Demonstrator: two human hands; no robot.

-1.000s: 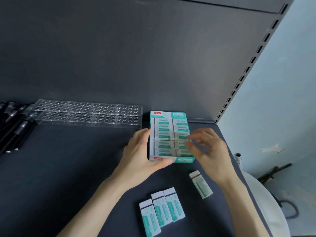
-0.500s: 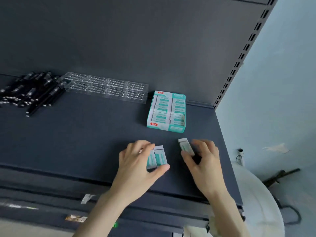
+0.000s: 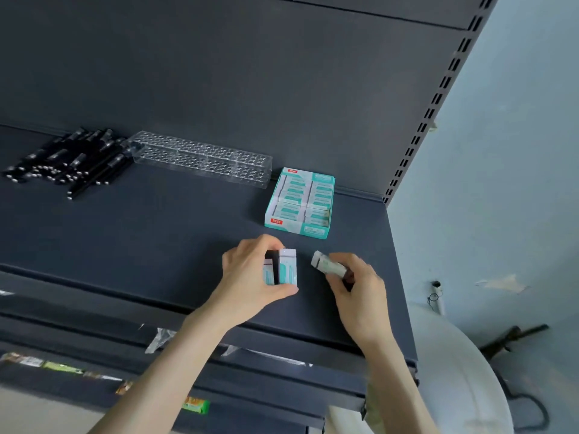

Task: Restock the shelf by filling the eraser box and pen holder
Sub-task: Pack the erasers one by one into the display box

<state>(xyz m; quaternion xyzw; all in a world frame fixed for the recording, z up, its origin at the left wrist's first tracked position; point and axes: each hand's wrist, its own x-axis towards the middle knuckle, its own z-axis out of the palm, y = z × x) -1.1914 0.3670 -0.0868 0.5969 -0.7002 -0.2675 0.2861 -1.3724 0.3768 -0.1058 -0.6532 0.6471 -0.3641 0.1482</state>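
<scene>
A teal and white eraser box [image 3: 299,202], packed with erasers, sits at the back right of the dark shelf [image 3: 156,233]. In front of it my left hand [image 3: 250,277] grips a few white and teal erasers [image 3: 287,267] between thumb and fingers, held just above the shelf. My right hand [image 3: 357,286] pinches a single eraser [image 3: 326,264], tilted up to the left. A clear pen holder [image 3: 200,158] with several holes lies along the back wall. Black pens [image 3: 69,161] lie in a loose pile to its left.
The shelf's front edge [image 3: 250,327] runs just below my hands, with a lower shelf rail and price labels [image 3: 194,405] beneath. A slotted upright [image 3: 432,98] bounds the shelf at the right. A white round object [image 3: 454,371] stands at the lower right.
My hands left the eraser box and dropped to the loose erasers near the front edge. Both now hold erasers lifted off the shelf. The view has pulled back.
</scene>
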